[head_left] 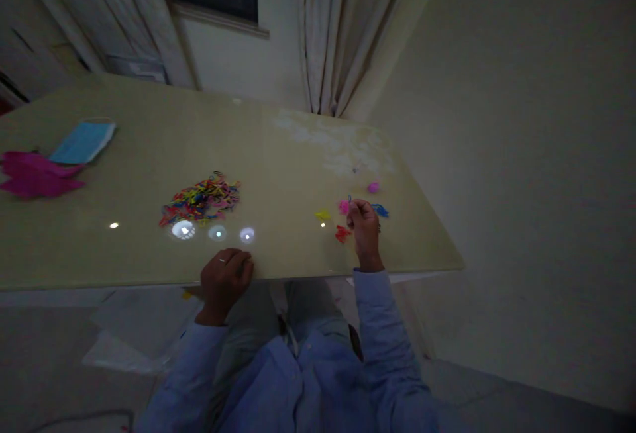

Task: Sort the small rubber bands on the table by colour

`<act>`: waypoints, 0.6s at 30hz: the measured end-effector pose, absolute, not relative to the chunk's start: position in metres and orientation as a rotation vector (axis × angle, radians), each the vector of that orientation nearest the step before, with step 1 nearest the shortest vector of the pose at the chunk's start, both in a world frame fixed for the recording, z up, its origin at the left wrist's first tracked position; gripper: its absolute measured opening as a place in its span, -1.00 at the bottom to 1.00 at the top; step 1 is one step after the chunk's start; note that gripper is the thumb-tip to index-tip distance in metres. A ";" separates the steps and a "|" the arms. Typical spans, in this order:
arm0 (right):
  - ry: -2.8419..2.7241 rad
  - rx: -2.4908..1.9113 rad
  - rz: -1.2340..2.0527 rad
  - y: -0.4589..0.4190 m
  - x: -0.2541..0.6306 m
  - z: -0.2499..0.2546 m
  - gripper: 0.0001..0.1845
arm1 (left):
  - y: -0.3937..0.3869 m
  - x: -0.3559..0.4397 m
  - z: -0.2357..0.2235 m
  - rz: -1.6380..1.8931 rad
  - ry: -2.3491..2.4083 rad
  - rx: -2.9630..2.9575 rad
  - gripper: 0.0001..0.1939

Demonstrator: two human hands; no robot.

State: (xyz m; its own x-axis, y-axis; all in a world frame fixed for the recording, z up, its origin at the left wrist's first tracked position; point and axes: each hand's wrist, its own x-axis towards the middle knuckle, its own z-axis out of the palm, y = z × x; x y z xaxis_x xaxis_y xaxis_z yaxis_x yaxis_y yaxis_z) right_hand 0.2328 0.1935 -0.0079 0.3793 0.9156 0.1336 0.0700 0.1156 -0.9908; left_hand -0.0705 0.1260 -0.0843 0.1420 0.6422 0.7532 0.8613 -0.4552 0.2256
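A loose pile of mixed-colour rubber bands (206,200) lies left of centre on the table. My right hand (365,224) is pinched over the small sorted groups at the right, and what looks like a blue rubber band (349,198) pokes up from its fingertips. Around it lie pink bands (344,207), red bands (342,234), yellow bands (322,215) and blue bands (381,210); a dark group is partly hidden behind the hand. My left hand (227,279) rests curled at the table's front edge, below the pile, its fingertips hidden.
The glossy table (278,175) reflects several lights. A purple-pink clump (373,187) sits beyond the blue bands. At the far left are a blue face mask (84,142) and a bright pink item (42,175). A wall (521,155) borders the table's right side.
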 end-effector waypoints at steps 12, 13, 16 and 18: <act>-1.360 -2.013 0.021 0.212 0.390 -0.047 -0.76 | 0.127 -0.072 -0.089 -1.152 -1.496 -2.116 -0.95; -1.383 -2.023 0.031 0.213 0.390 -0.048 -0.76 | 0.127 -0.072 -0.090 -1.149 -1.508 -2.110 -0.95; -1.443 -2.072 0.037 0.214 0.387 -0.049 -0.75 | 0.127 -0.073 -0.093 -1.146 -1.538 -2.106 -0.96; -1.465 -2.100 0.018 0.213 0.385 -0.048 -0.72 | 0.126 -0.072 -0.093 -1.148 -1.570 -2.110 -0.96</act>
